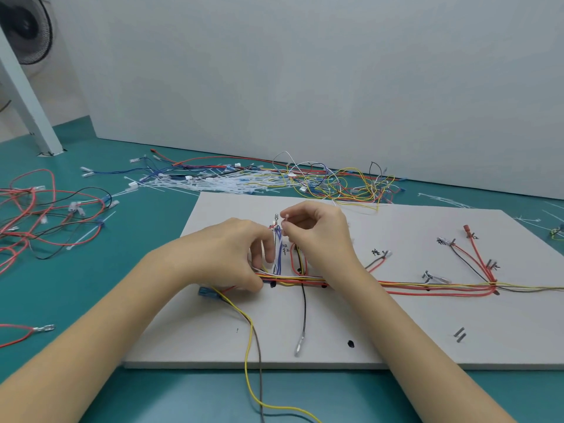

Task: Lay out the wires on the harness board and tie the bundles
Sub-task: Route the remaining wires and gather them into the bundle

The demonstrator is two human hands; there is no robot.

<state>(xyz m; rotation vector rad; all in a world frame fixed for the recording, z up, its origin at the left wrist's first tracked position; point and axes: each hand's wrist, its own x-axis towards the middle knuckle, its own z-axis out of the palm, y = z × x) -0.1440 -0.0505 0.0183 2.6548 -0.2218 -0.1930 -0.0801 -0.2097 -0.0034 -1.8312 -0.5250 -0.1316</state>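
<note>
A white harness board (pixel 381 325) lies on the teal table. A bundle of red, yellow and white wires (pixel 427 287) runs along it from left to right. My left hand (pixel 232 254) grips the blue and white wire branch (pixel 277 254) that rises from the bundle's left part. My right hand (pixel 317 230) pinches a thin white cable tie (pixel 285 222) right beside the top of that branch. A yellow wire (pixel 248 340) and a grey wire trail off the board's near edge. A black wire (pixel 303 309) with a metal terminal lies on the board.
A heap of white cable ties (pixel 219 181) and loose coloured wires (pixel 345 181) lies behind the board by the wall. Red and black wires (pixel 45 215) sprawl at the left. A blue connector (pixel 207 293) sits at the board's left edge. Metal pins (pixel 460 334) stand at the lower right.
</note>
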